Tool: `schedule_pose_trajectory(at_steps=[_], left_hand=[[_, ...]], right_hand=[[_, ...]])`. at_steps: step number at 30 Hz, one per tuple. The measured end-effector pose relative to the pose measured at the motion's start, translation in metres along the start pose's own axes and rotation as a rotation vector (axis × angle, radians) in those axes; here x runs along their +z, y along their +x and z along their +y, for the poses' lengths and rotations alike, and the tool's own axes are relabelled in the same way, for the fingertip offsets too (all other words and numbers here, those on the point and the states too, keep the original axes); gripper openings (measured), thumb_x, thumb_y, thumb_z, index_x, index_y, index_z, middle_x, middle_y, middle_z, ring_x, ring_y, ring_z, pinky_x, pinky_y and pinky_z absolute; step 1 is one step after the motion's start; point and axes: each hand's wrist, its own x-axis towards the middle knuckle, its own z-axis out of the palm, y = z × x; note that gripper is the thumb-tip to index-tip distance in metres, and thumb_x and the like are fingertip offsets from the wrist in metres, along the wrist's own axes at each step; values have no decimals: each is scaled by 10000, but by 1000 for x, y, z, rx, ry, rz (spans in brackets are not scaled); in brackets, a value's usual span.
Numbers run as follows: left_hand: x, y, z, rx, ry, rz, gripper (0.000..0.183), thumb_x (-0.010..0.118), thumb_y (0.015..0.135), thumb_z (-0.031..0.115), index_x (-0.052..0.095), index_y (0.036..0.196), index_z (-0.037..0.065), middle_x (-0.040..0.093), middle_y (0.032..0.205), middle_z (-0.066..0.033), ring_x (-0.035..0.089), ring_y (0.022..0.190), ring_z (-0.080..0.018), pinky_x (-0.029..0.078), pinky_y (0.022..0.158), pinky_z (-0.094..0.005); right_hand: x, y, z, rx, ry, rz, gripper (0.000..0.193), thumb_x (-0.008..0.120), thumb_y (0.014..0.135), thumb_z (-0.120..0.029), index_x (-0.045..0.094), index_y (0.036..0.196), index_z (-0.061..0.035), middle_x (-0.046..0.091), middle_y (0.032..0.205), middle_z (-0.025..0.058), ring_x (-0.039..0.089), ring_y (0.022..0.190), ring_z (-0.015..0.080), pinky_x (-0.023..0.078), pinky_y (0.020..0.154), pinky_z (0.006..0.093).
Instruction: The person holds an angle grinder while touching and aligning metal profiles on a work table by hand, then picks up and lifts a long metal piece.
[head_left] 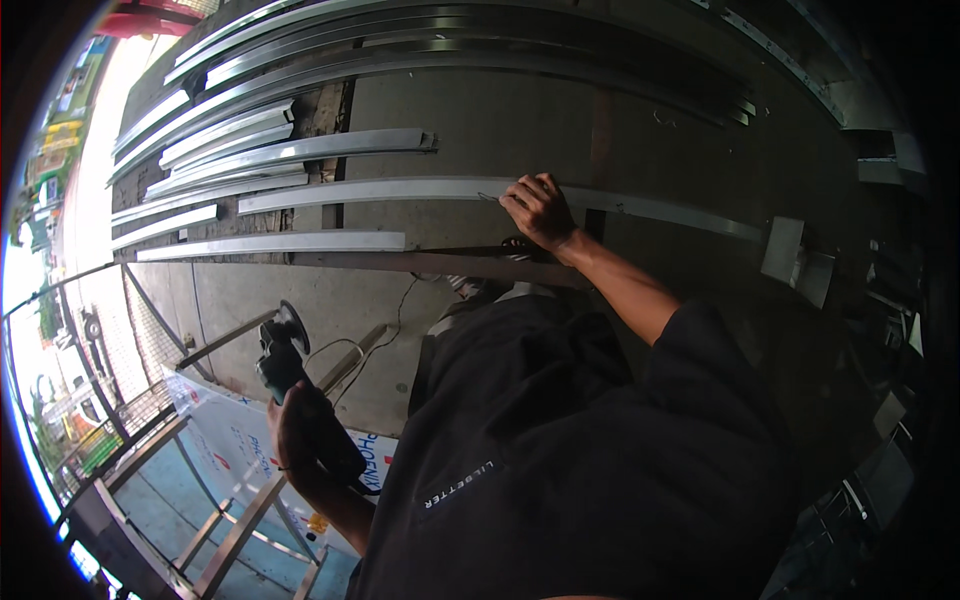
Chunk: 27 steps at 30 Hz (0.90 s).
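Note:
At the left, my left hand (288,425) is wrapped round the body of a dark green and black angle grinder (280,362), which is held low beside me. Its disc (293,325) points up and away from the bars, and whether it spins cannot be told. Farther ahead, my right hand (540,210) is closed over a long silver metal bar (400,189). A thin curled strand, perhaps wire or a metal sliver (488,197), sticks out from its fingertips. Whether those fingers also touch the bar is unclear.
Several other metal profiles (290,242) lie side by side on a dark support frame (440,264). A cord (398,310) trails over the floor by my feet. A metal frame (240,535) and a printed sheet (225,430) stand lower left. Bent metal pieces (783,248) lie right.

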Motion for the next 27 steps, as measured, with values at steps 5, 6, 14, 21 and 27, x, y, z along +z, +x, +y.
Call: schedule_pose_trajectory(at_steps=[5,6,14,21,27], left_hand=[[18,7,5,-2,56,82,304,752,909,284,611,989,26,636,747,-75,618,607,-177,519,566,-317],[18,6,3,6,55,103,304,751,909,284,611,988,26,636,747,-74,618,608,-177,519,567,-317],[32,15,8,6,103,108,301,749,907,286,616,981,27,636,745,-72,621,609,-175,520,568,-316],[39,12,7,6,134,112,298,746,905,289,620,974,27,637,744,-69,623,610,-173,520,570,-315],[52,16,15,7,163,100,297,744,904,290,623,968,27,637,743,-67,625,611,-171,521,572,-315]], right_hand=[[-47,1,-3,310,101,124,72,758,889,-114,729,953,-100,672,950,11,653,916,206,476,847,402],[-61,-6,-3,559,137,213,73,767,903,-130,730,958,-98,675,947,12,650,882,211,483,819,392],[-106,-129,54,2113,635,826,405,782,966,-426,728,956,-25,702,861,8,618,707,111,463,660,312],[-71,-163,107,1978,766,1041,97,789,890,-59,718,891,6,718,852,79,671,659,149,537,548,277],[-100,-135,89,1946,602,1102,95,797,828,12,704,840,27,692,776,94,641,610,158,536,507,285]])
